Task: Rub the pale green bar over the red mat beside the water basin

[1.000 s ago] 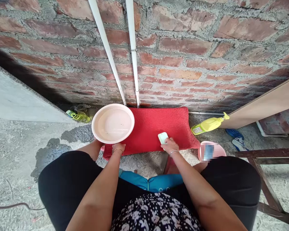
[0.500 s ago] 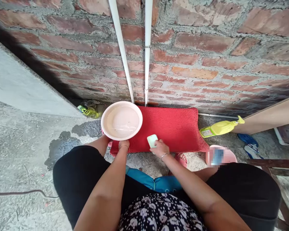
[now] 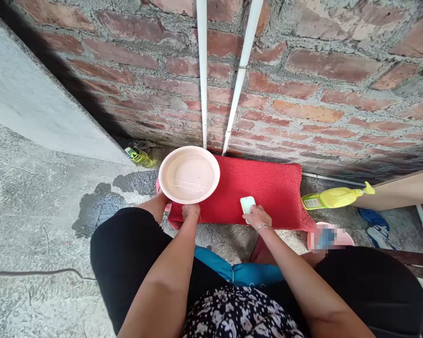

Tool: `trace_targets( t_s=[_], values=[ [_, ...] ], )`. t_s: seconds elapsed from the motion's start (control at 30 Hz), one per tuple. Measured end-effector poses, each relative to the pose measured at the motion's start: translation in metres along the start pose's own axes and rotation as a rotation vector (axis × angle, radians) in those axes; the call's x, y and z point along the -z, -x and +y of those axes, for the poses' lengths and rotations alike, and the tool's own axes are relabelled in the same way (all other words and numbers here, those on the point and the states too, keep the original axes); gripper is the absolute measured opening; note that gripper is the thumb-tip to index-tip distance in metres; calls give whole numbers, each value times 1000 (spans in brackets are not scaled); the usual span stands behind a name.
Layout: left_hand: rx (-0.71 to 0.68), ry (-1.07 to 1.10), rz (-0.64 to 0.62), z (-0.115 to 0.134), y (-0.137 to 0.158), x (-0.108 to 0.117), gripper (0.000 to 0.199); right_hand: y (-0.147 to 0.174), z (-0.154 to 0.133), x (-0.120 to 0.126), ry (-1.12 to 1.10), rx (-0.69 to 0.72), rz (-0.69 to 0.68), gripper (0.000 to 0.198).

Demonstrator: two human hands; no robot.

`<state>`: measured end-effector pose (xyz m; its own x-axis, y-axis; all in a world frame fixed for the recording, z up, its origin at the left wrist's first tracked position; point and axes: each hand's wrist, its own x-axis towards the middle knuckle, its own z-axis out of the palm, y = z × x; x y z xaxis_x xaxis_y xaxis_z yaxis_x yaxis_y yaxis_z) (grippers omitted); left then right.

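My left hand [image 3: 191, 210] is at the near rim of a pale pink basin [image 3: 165, 188] with water in it, its fingers tucked out of sight under the rim. The basin sits level over the left end of a red, rough-textured cloth [image 3: 261, 183], laid out as a long rectangle. Closed in my right hand [image 3: 259, 217] is a pale green oblong block [image 3: 247, 203] with rounded corners, whether soap or a brush I cannot tell. This hand is over the near edge of the cloth, right of the basin.
Beyond the cloth rises a brick wall [image 3: 193, 87] with two white pipes [image 3: 202, 70]. A yellow pump bottle [image 3: 338, 197] and a pink tub [image 3: 314, 237], its contents blurred, are at the right. Another yellow-green bottle [image 3: 141, 158] lies by the grey slab [image 3: 52, 103]. Wet patches [image 3: 98, 209] darken the floor.
My right hand has slid to the right along the cloth with the pale green block. My left hand stays at the basin's rim. The whole view has turned slightly.
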<state>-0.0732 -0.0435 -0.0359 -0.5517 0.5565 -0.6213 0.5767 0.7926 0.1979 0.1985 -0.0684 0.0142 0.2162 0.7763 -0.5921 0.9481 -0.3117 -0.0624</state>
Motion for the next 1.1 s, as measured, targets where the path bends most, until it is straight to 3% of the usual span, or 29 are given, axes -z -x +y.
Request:
trace_targets(
  t_s=[0.07, 0.13, 0.33, 0.43, 0.5, 0.6, 0.73, 0.8, 0.9, 1.1],
  values=[
    [95, 9, 8, 3, 5, 0, 46, -2, 6, 5, -34, -45, 34, 36],
    [156, 19, 16, 5, 8, 0, 47, -3, -11, 7, -89, -28, 62, 37],
    [190, 30, 11, 5, 7, -1, 46, -16, -125, 0, -259, 70, 22, 39],
    [172, 27, 5, 4, 6, 0, 46, -25, -155, -3, -258, 51, 2, 44],
    [164, 31, 1, 5, 6, 0, 46, -30, -153, -1, -218, 80, -6, 47],
    [157, 46, 1, 5, 7, 1, 48, -37, -122, 8, -132, 98, 5, 50],
    [161, 64, 12, 6, 9, 0, 49, -42, -70, 21, -83, -59, 58, 51],
    [162, 69, 20, 7, 11, 0, 48, -45, -60, 24, -105, -97, 85, 50],
    [172, 77, 27, 7, 12, 0, 48, -51, -75, 26, -167, -52, 95, 47],
    [177, 63, 24, 8, 13, 1, 45, -62, -142, 23, -210, 92, 61, 43]
  ],
)
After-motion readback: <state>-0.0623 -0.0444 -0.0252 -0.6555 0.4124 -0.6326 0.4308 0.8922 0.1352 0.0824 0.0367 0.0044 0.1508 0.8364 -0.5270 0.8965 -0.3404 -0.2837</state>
